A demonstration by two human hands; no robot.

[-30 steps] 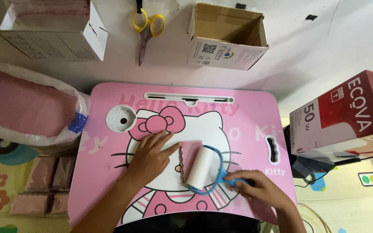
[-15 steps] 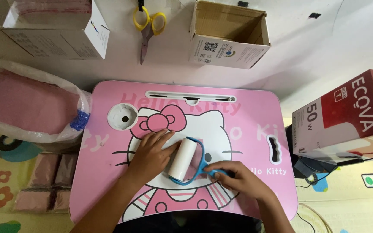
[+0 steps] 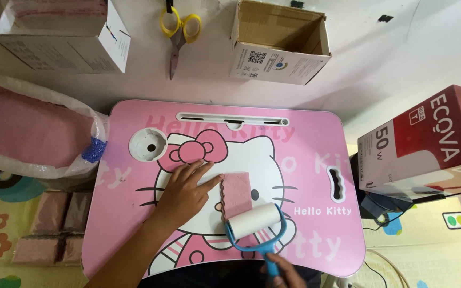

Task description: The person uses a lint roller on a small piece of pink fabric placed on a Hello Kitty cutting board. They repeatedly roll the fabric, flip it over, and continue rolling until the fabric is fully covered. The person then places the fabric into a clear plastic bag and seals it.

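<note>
I am mid lint-rolling: my left hand (image 3: 183, 193) lies flat, open, pinning the small pink fabric rectangle (image 3: 235, 193); my right hand (image 3: 283, 271) grips the blue-handled white lint roller (image 3: 254, 221) at its near edge. Next, roll farther across.

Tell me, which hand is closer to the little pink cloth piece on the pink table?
The left hand: its fingers lie right at the pink cloth piece's left edge, touching or nearly so. The right hand is further down, holding the blue lint roller's handle below the cloth.
</note>
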